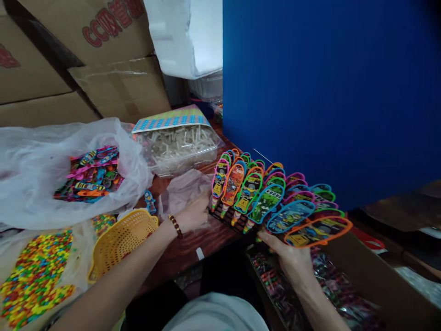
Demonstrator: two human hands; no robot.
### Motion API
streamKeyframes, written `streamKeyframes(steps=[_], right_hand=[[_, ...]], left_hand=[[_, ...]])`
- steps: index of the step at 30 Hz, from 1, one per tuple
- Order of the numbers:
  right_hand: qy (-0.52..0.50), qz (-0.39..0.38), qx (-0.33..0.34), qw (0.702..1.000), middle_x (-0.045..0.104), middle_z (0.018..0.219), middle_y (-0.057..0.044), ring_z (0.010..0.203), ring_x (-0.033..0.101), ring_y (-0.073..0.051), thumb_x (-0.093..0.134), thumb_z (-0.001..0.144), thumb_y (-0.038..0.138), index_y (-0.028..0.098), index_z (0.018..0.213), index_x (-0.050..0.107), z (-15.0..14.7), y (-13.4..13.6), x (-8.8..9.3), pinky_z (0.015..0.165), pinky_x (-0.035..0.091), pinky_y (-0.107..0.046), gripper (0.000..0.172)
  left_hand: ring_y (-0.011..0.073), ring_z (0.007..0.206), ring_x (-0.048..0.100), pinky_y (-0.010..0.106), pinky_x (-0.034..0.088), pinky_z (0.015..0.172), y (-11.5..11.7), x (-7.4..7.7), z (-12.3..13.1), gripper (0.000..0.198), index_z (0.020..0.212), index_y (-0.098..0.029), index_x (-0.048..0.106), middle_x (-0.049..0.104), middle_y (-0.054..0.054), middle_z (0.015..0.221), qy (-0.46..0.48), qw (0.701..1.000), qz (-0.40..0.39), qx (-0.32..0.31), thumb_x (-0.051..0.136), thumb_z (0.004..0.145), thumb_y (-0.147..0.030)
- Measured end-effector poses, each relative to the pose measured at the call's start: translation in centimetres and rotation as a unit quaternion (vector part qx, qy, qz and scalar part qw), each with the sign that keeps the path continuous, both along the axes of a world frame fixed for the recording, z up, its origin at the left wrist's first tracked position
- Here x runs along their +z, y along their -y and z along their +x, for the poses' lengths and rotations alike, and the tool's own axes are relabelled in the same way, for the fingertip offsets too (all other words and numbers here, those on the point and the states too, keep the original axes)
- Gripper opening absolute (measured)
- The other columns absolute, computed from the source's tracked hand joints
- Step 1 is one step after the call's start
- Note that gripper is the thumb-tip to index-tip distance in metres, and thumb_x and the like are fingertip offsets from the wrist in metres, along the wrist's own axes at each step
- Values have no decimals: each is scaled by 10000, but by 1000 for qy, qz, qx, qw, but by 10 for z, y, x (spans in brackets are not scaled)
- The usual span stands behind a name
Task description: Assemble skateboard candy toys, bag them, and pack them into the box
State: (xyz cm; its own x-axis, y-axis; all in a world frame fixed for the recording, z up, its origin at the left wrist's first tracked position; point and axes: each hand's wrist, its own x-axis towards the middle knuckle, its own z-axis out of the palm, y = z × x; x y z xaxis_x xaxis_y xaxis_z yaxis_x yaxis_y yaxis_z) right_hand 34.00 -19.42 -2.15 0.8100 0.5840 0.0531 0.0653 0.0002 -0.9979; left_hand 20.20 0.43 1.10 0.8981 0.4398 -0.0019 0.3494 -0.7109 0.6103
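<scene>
A black rack (227, 219) holds rows of toy skateboards (253, 193) with coloured rims, each standing on a tube with bright candy pieces inside. My left hand (196, 212), with a beaded bracelet (175, 226) at the wrist, is closed on the rack's left end; its fingertips are partly hidden. At the right front corner, my right hand (292, 257) grips the rack, its thumb lying along the front edge beneath an orange-rimmed skateboard (319, 231). The rack is at the table's edge, partly above an open carton (372, 271) of wrapped pieces.
Left lie a plastic bag (31, 172) of loose skateboards, a yellow basket (120, 239) and bright candies (37, 271). A clear box (182, 154) of small translucent parts stands behind. Cardboard cartons (120, 87) and a blue panel (327, 92) border the table (189, 248).
</scene>
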Motion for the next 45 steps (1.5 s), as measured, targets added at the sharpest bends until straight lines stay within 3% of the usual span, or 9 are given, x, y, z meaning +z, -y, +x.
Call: streamKeyframes(steps=[7,11,15,18,23,30,34,39,45], right_hand=[[-25,-57,43,997,699,713,-50,668,640,-223,756,601,388,186,724,654,-16,4,-31,665,548,-344,258],[-27,-75,86,993,697,741,-46,681,634,-213,747,620,376,195,735,640,-19,15,-51,668,550,-321,239],[-30,-77,99,992,676,704,-34,643,619,-205,734,639,382,203,718,618,-21,20,-64,620,548,-302,228],[-30,-81,90,992,679,710,-39,640,621,-208,735,630,386,197,742,627,-23,17,-59,614,550,-304,245],[-54,-58,87,993,707,867,-62,782,656,-236,721,638,425,205,897,623,-26,9,-39,722,565,-336,354],[-47,-79,161,983,696,835,-62,791,648,-235,739,615,402,181,889,600,-5,7,-45,752,556,-374,379],[-42,-78,174,981,703,870,-62,834,646,-247,724,636,411,184,884,633,1,1,-35,798,540,-376,349],[-40,-62,122,990,712,918,-54,867,649,-247,746,613,393,190,940,646,8,-9,-22,806,534,-340,399],[-38,-67,121,990,707,876,-62,818,651,-237,757,616,396,170,941,634,14,-11,-30,756,538,-324,414]], left_hand=[[187,1096,559,331,408,1026,-12,0,-4,365,1044,-166,603,650,61,1092,-17,1000,23,-7,392,761,-73],[199,1120,558,341,408,1020,-11,0,-7,443,1200,-152,536,616,89,1194,-21,999,46,18,371,795,-78],[220,1216,484,392,337,1079,-7,7,-6,503,1284,-154,478,574,98,1250,-15,985,165,42,412,793,-68],[226,1205,476,414,368,1043,-5,9,-2,474,1241,-152,489,564,114,1211,29,975,210,61,398,791,-32],[203,1131,526,382,439,959,-13,4,3,510,1300,-140,376,555,130,1208,118,971,180,104,428,801,-44],[174,934,607,321,477,859,-14,16,5,217,966,-170,646,667,57,969,118,977,143,106,443,893,-153],[149,833,599,273,484,761,-5,20,-6,225,990,-172,636,638,47,885,151,968,162,119,424,921,-199],[134,854,600,250,487,760,3,4,-22,256,1141,-172,536,622,48,938,170,962,199,73,394,928,-172],[148,753,584,270,487,700,11,-10,-41,287,950,-167,574,584,56,900,18,956,273,104,304,902,-84]])
